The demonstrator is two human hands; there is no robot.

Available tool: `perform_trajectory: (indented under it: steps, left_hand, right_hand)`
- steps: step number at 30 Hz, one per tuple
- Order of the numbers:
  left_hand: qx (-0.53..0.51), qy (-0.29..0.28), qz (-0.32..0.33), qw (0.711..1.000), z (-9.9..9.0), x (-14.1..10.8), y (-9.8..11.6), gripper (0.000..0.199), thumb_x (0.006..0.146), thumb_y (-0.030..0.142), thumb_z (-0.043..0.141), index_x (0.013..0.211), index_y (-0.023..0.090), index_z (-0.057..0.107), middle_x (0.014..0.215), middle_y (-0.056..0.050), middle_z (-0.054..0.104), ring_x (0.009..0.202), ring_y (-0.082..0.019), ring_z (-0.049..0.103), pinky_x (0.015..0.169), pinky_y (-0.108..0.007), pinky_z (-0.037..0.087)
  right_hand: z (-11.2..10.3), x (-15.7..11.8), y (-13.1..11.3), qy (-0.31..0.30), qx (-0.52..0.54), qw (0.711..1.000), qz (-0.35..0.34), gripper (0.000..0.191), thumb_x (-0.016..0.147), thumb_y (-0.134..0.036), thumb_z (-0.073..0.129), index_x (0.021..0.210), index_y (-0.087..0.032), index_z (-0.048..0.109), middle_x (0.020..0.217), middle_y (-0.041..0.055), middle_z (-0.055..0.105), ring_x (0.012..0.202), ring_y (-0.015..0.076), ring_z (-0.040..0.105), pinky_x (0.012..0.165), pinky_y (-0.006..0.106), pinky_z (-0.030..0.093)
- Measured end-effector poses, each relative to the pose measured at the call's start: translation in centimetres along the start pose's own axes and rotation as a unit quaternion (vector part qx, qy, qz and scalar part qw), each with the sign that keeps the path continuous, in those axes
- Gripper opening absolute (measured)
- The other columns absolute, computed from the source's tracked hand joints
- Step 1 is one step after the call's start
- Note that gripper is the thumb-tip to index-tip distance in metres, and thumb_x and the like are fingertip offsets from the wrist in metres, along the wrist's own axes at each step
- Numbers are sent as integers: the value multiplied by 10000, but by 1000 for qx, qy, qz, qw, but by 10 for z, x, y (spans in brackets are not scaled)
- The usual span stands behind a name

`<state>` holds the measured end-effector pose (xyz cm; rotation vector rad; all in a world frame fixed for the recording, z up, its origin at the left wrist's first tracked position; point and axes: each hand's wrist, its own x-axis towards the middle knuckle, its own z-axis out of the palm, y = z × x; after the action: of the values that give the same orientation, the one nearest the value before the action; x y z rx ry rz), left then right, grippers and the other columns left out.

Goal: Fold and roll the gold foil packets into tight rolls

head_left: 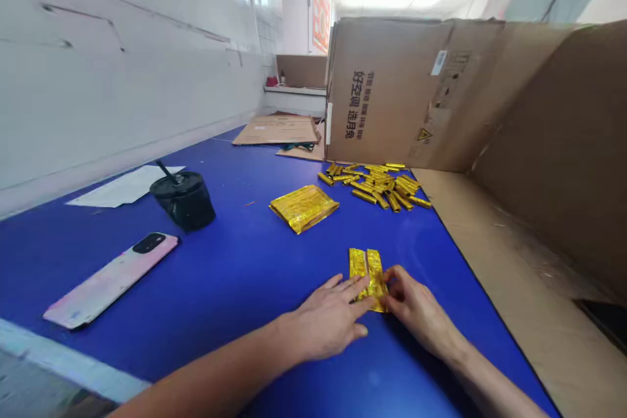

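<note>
A small sheet of shiny gold foil paper (374,265) lies on the blue tabletop in front of me, with a lengthwise seam or gap showing a paler strip. My left hand (334,317) rests flat on its left and lower part, fingers stretched out. At the right edge, my right hand (412,304) pinches the foil paper between curled fingers and thumb. Farther off is a flat stack of gold foil sheets (304,207). Beyond it, to the right, several narrow gold foil rolls (377,184) lie in a loose pile.
On the left are a pink phone (112,281), a dark cup with a straw (183,202) and a white paper (128,186). Flat cardboard pieces (277,129) lie at the back. A large cardboard box (392,91) walls off the far and right sides.
</note>
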<state>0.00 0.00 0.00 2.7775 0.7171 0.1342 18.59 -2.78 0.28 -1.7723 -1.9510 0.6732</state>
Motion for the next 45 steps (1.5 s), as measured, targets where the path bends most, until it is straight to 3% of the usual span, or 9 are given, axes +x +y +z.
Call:
perform_trajectory:
  steps: [7,20,24,27,32,38,45]
  left_hand:
    - [-24,-29,15,999,-8,-7,-1,630,778,494,423,1303,199,239,1375,-86,205,1261,-214,162,1012,-427,134]
    - [-49,-61,21,997,-15,-12,-2,713,767,548,394,1330,181,154,1390,-119,112,1276,-211,44,1017,-432,66]
    - [-53,-65,22,996,-15,-11,-2,679,771,545,390,1321,202,186,1394,-119,88,1275,-212,26,1014,-433,68]
    - [-56,-64,25,996,-15,-10,-2,669,766,540,406,1316,219,201,1396,-116,74,1274,-220,24,1012,-440,71]
    - [-61,-65,23,996,-14,-9,-3,676,766,546,400,1321,229,183,1399,-108,62,1275,-221,19,1011,-443,62]
    - [-56,-77,2,995,-15,-11,-2,690,752,579,388,1324,268,159,1401,-108,32,1265,-279,-12,982,-515,45]
    - [-40,-87,-3,995,-16,-12,-2,694,754,586,374,1328,281,130,1403,-99,19,1262,-289,-32,973,-534,38]
  right_hand:
    - [-1,1,-2,10,-13,1000,-4,130,703,-174,424,820,-219,389,611,-25,544,564,146,514,522,236,342]
    - [2,-1,-1,35,-59,998,-6,167,739,-199,397,904,-218,418,622,-13,574,512,149,523,479,238,349]
    - [2,-2,-2,30,-83,996,-6,73,760,-212,389,793,-214,454,614,-4,591,535,149,543,494,231,356]
    - [2,-4,-3,28,-115,993,-9,122,770,-200,381,747,-212,500,669,10,629,585,150,571,513,227,367]
    - [0,-8,-2,27,-169,985,-5,178,790,-217,384,829,-217,557,713,9,663,624,162,605,517,235,393]
    - [-6,-15,1,20,-226,974,-17,221,820,-296,401,910,-297,602,899,-20,673,785,191,625,609,271,445]
    - [-11,-20,-8,-20,-286,957,-29,260,840,-323,370,914,-311,620,832,3,693,738,210,643,549,264,440]
